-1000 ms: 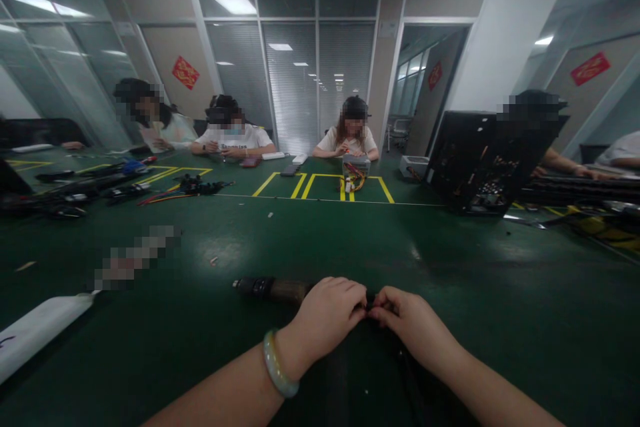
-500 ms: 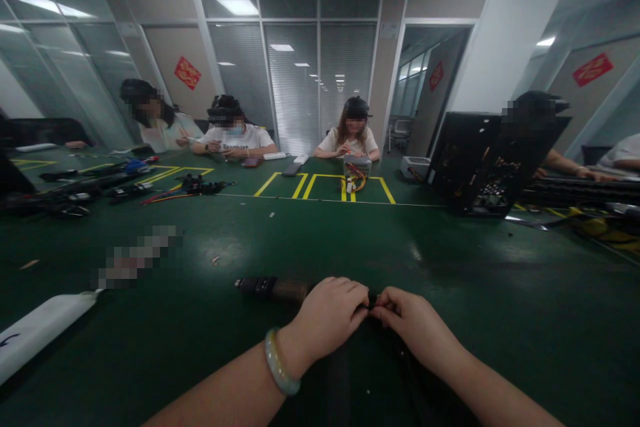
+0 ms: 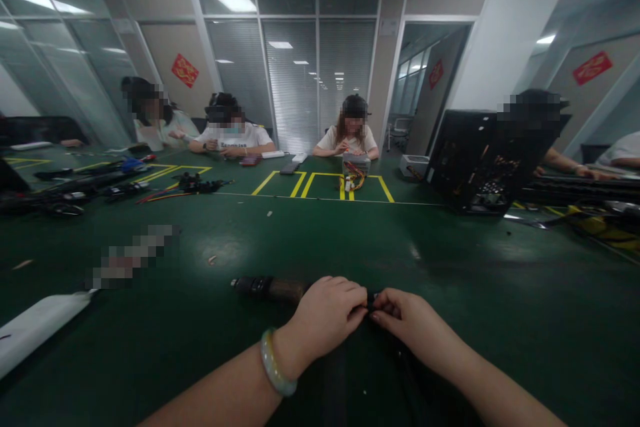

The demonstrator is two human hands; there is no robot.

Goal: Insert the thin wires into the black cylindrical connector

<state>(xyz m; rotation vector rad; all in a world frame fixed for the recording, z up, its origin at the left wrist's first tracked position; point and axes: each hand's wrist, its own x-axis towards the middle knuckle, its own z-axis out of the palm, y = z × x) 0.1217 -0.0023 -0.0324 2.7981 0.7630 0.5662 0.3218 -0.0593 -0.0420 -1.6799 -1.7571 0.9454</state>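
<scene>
A dark, corded electric screwdriver (image 3: 286, 290) lies on the green table, its black collar and small metal tip pointing left. My left hand (image 3: 327, 317), with a bangle on the wrist, is closed over its rear part and hides most of that end. Close beside it, my right hand (image 3: 407, 317) pinches a thin black piece at the rear end of the screwdriver, which looks like its cable connection. A dark cable (image 3: 404, 357) runs from under the right hand toward the bottom of the view. The fingertips of both hands almost meet.
A white strip-shaped object (image 3: 40, 330) lies at left. Bundled cables (image 3: 193, 183) and dark parts sit farther back. A black computer case (image 3: 475, 163) stands at right. Across the table, a person (image 3: 350, 137) handles a metal power supply (image 3: 356, 165); other people sit nearby.
Both hands keep nearly the same place on the screwdriver. My right fingers have shifted very slightly at its rear end. The whole view has moved a little.
</scene>
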